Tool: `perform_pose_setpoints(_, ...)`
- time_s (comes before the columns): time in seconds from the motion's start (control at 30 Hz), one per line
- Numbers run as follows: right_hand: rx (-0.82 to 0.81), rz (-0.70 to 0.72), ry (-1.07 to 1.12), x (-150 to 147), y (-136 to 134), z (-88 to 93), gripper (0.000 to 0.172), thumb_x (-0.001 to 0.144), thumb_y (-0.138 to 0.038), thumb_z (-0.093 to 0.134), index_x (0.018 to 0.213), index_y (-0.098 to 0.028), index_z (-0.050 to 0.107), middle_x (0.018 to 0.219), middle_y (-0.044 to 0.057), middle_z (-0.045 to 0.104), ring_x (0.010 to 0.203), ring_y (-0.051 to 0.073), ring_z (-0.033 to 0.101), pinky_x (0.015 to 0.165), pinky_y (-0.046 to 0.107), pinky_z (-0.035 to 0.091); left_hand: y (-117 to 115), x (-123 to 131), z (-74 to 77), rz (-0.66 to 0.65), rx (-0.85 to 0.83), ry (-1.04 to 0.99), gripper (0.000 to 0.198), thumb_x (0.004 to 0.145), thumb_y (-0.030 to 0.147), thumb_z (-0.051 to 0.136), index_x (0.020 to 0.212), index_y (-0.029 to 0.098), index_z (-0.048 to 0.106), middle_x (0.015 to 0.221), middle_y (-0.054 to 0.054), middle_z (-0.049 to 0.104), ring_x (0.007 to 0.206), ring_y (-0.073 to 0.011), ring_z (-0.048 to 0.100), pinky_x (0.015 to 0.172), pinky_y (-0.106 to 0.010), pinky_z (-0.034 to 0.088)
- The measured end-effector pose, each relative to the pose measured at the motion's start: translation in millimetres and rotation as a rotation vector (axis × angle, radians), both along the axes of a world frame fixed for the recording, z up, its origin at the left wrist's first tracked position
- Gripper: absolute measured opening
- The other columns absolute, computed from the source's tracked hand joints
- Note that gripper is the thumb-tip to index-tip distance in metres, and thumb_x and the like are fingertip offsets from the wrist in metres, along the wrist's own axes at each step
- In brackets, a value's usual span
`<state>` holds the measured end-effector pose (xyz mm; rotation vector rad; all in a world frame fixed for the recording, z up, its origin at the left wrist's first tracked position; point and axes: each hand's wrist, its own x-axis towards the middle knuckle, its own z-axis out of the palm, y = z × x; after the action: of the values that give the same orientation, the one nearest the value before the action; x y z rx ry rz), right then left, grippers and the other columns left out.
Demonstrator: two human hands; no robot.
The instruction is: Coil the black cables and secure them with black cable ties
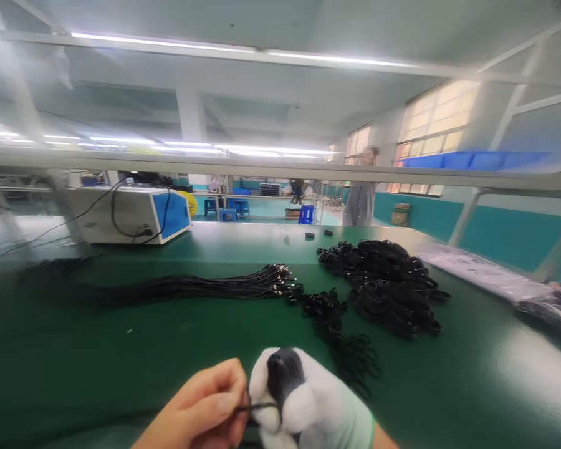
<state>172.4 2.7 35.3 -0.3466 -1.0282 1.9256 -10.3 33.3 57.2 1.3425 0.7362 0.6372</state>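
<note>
In the head view, the left hand point(210, 402) pinches a thin black cord point(262, 406) just beside the gloved right hand point(325, 399), whose fingers wrap a black bundle point(285, 373). Beyond them on the green table point(182, 349) lie straight black cables point(206, 287) and, farther right, a black heap point(386, 280).

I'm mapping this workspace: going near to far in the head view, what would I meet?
Bare left hand and gloved right hand side by side, bundle of black cables, white-and-blue box, blue stools.
</note>
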Motion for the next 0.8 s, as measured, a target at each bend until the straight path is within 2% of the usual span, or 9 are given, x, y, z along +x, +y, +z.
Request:
perform_pose_setpoints(0.1, 0.017, -0.039, -0.107, -0.7, 3.8, -1.8, 0.029, 0.06, -0.016, 0.066, 0.087, -0.013, 0.055, 0.056, -0.003, 0.052, 0.036, 0.007, 0.046, 0.031, 0.014, 0.029, 2.1, -5.1, 13.4, -0.146, 0.241, 0.337, 0.002, 0.071, 0.02, 0.054, 0.07, 0.019, 0.056, 0.06, 0.003, 0.058, 0.055, -0.0111, 0.049, 0.054, -0.021, 0.035)
perform_pose_setpoints(0.2, 0.034, -0.134, -0.215, -1.2, 9.4, -7.6, 0.029, 0.065, -0.022, 0.063, 0.091, -0.014, 0.052, 0.054, -0.005, 0.051, 0.034, 0.005, 0.04, 0.03, 0.014, 0.027, 1.7, -7.4, 19.5, -0.247, 0.471, 0.533, 0.012, 0.067, 0.012, 0.057, 0.069, 0.022, 0.065, 0.068, 0.004, 0.065, 0.074, -0.0145, 0.055, 0.069, -0.023, 0.037)
perform_pose_setpoints(0.27, 0.027, -0.249, -0.351, -0.3, 12.4, -8.9, 0.037, 0.066, -0.024, 0.062, 0.099, -0.015, 0.049, 0.057, -0.005, 0.053, 0.036, 0.006, 0.042, 0.032, 0.017, 0.033, 1.1, -7.3, 19.0, -0.202, 0.578, 0.594, 0.017, 0.067, 0.015, 0.064, 0.079, 0.026, 0.068, 0.07, 0.006, 0.067, 0.083, -0.0164, 0.052, 0.076, -0.024, 0.036)
perform_pose_setpoints(0.33, -0.003, -0.334, -0.527, 0.9, 13.8, -9.2, 0.045, 0.065, -0.022, 0.061, 0.107, -0.015, 0.046, 0.061, -0.005, 0.055, 0.037, 0.007, 0.044, 0.034, 0.019, 0.037, 2.7, -6.2, 15.2, -0.087, 0.59, 0.612, 0.031, 0.064, 0.019, 0.07, 0.093, 0.029, 0.066, 0.077, 0.006, 0.067, 0.087, -0.0174, 0.051, 0.078, -0.024, 0.035)
perform_pose_setpoints(0.4, -0.018, -0.325, -0.674, 1.0, 14.1, -12.5, 0.052, 0.065, -0.019, 0.059, 0.115, -0.017, 0.043, 0.062, -0.006, 0.056, 0.035, 0.007, 0.042, 0.033, 0.019, 0.036, 5.9, -4.1, 9.3, -0.017, 0.549, 0.584, 0.048, 0.059, 0.021, 0.075, 0.104, 0.03, 0.06, 0.091, 0.006, 0.065, 0.092, -0.0179, 0.051, 0.079, -0.024, 0.036)
perform_pose_setpoints(0.5, 0.02, -0.286, -0.747, -2.7, 16.3, -30.3, 0.069, 0.063, -0.017, 0.06, 0.128, -0.021, 0.036, 0.065, -0.005, 0.059, 0.033, 0.006, 0.041, 0.033, 0.019, 0.034, 8.2, 2.9, 0.6, -0.037, 0.487, 0.522, 0.059, 0.056, 0.024, 0.078, 0.11, 0.031, 0.055, 0.105, 0.004, 0.06, 0.097, -0.0186, 0.05, 0.079, -0.024, 0.039)
perform_pose_setpoints(0.57, 0.05, -0.392, -0.726, -7.1, 20.2, -48.5, 0.077, 0.06, -0.016, 0.064, 0.131, -0.022, 0.034, 0.071, -0.003, 0.061, 0.04, 0.008, 0.047, 0.039, 0.021, 0.037, 5.9, 10.0, -2.8, -0.067, 0.488, 0.546, 0.061, 0.057, 0.029, 0.077, 0.113, 0.031, 0.053, 0.105, 0.002, 0.059, 0.096, -0.0199, 0.051, 0.077, -0.025, 0.04)
perform_pose_setpoints(0.7, 0.099, -0.56, -0.758, -14.5, 26.9, -71.4, 0.067, 0.061, -0.018, 0.064, 0.126, -0.022, 0.046, 0.074, 0.0, 0.063, 0.059, 0.016, 0.057, 0.055, 0.027, 0.044, 5.3, 21.4, -2.6, -0.087, 0.618, 0.8, 0.05, 0.055, 0.039, 0.075, 0.099, 0.024, 0.058, 0.089, -0.001, 0.061, 0.085, -0.024, 0.054, 0.064, -0.028, 0.04)
perform_pose_setpoints(0.8, 0.163, -0.576, -0.872, -14.8, 23.6, -59.7, 0.065, 0.058, -0.016, 0.066, 0.121, -0.024, 0.052, 0.077, 0.002, 0.064, 0.07, 0.021, 0.059, 0.066, 0.032, 0.045, 20.3, 17.9, 2.1, -0.227, 0.56, 0.841, 0.036, 0.055, 0.032, 0.072, 0.087, 0.02, 0.06, 0.082, -0.002, 0.064, 0.075, -0.023, 0.057, 0.058, -0.027, 0.04)
